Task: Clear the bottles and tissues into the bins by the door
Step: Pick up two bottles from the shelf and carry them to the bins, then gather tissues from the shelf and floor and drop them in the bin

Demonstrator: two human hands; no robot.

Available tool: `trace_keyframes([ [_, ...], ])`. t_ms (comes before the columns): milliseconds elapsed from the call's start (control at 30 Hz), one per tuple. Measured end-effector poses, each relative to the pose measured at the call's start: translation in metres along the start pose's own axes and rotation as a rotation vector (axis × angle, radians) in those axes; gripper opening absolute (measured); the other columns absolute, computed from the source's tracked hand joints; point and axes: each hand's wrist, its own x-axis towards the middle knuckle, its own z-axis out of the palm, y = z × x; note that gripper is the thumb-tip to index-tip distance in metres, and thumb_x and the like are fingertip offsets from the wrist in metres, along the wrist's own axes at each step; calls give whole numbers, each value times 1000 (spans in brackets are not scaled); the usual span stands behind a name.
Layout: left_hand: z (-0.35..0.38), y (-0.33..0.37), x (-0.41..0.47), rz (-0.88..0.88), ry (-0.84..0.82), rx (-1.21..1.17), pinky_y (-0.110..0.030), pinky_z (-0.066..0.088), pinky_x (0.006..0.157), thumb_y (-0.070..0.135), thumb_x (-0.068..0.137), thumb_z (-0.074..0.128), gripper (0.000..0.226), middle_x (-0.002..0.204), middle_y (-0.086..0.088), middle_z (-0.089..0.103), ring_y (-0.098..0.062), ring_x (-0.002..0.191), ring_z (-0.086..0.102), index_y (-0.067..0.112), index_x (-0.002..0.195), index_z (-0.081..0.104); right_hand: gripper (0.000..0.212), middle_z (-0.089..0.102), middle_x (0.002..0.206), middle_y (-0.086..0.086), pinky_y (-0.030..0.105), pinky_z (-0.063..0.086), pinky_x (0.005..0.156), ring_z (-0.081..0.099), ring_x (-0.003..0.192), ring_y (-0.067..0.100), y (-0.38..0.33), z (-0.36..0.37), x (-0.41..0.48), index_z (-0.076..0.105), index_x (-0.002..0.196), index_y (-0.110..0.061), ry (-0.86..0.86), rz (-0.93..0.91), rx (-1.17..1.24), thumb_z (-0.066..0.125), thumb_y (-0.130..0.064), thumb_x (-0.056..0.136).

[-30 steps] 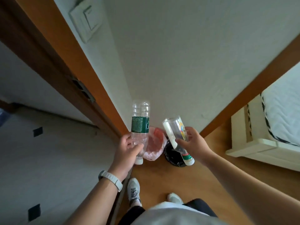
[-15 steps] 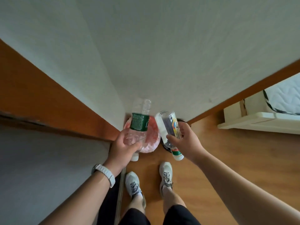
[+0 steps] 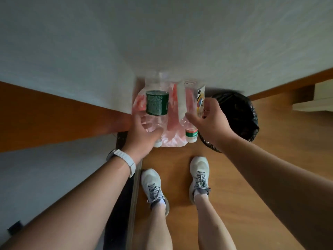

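Head view, looking straight down at the pink-lined bin (image 3: 173, 131), which stands on the wooden floor (image 3: 270, 150) against the foot of the pale wall (image 3: 162, 42). Directly over that bin the left hand (image 3: 142, 136) grips a clear green-label bottle (image 3: 156, 103), fingers and thumb curled round its lower shoulder near the white cap. The bottle is held cap end toward the person and base toward the wall. Also over the bin, just right of the first bottle and not touching it, the right hand (image 3: 209, 123) holds a clear picture-label bottle (image 3: 191, 101) the same way up, thumb on the near side and fingers wrapped behind. Its white cap with a green and red band hangs over the bin's near rim. Just right of the pink-lined bin, partly hidden behind the right wrist, is a black-lined bin (image 3: 239, 112). Left of the pink-lined bin runs a brown door frame (image 3: 54, 114). A pale wristband (image 3: 126, 160) circles the left wrist, and two grey shoes (image 3: 153, 184) stand on the floor just short of the bin.
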Motion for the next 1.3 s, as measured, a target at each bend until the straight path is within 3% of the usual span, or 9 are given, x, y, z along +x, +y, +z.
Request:
trace_keyframes([
  [133, 25, -43, 58, 89, 27, 64, -35, 53, 91, 21, 72, 79, 65, 117, 3, 58, -12, 106, 60, 58, 108, 41, 59, 59, 105, -13, 10, 44, 62, 54, 79, -8, 38, 40, 54, 44, 129, -21, 17, -8, 15, 74, -40, 82],
  [200, 36, -59, 83, 80, 39, 97, -38, 54, 91, 19, 73, 79, 61, 112, 7, 60, -11, 103, 62, 56, 102, 41, 60, 57, 101, -16, 4, 43, 61, 50, 78, -12, 54, 58, 74, 43, 130, -21, 23, -14, 31, 75, -38, 82],
  [300, 50, -80, 112, 69, 51, 139, -25, 55, 82, 25, 75, 83, 49, 100, 14, 63, -4, 92, 65, 43, 104, 47, 65, 53, 98, -21, -6, 33, 54, 51, 79, -9, 74, 81, 99, 42, 134, -19, 33, -38, 10, 76, -32, 81],
  [367, 58, -89, 121, 84, 35, 208, -5, 46, 65, 28, 77, 82, 46, 92, 20, 59, 5, 83, 60, 32, 107, 48, 76, 56, 115, -16, -8, 30, 53, 50, 94, 0, 84, 92, 109, 35, 143, -19, 35, -44, -21, 76, -33, 81],
  [433, 62, -95, 122, 90, -2, 263, -2, 41, 63, 28, 78, 81, 50, 95, 22, 56, 8, 84, 56, 33, 112, 45, 85, 49, 132, -14, -8, 29, 57, 45, 107, 0, 89, 97, 112, 26, 149, -27, 22, -83, -30, 75, -34, 80],
  [633, 49, -92, 96, 151, -88, 383, -31, 45, 100, 23, 81, 72, 59, 131, 9, 54, -8, 117, 52, 27, 134, 48, 56, 60, 113, -5, 20, 36, 62, 55, 90, 10, 89, 83, 91, 45, 136, -22, -12, -25, -238, 64, -42, 87],
  [733, 32, -73, 73, 222, -101, 482, -22, 38, 93, 22, 85, 68, 58, 136, 3, 50, -6, 111, 48, 21, 139, 48, 37, 54, 108, -9, 22, 36, 70, 55, 95, 11, 77, 63, 69, 54, 126, -23, -50, -102, -282, 60, -36, 91],
  [867, 10, -36, 43, 372, -100, 600, -22, 36, 96, 18, 86, 67, 49, 132, -8, 55, -21, 118, 52, 10, 133, 55, 51, 52, 131, -2, 29, 43, 74, 54, 104, 17, 57, 29, 38, 49, 137, -24, -73, -221, -497, 58, -43, 91],
  [1300, -70, 134, -122, 818, -127, 1016, -49, 47, 97, 36, 87, 56, 50, 130, -11, 57, -31, 120, 52, 11, 130, 56, 54, 56, 128, 2, 45, 46, 95, 50, 120, 28, -82, -99, -143, 50, 134, -22, -6, -441, -867, 44, -53, 91],
])
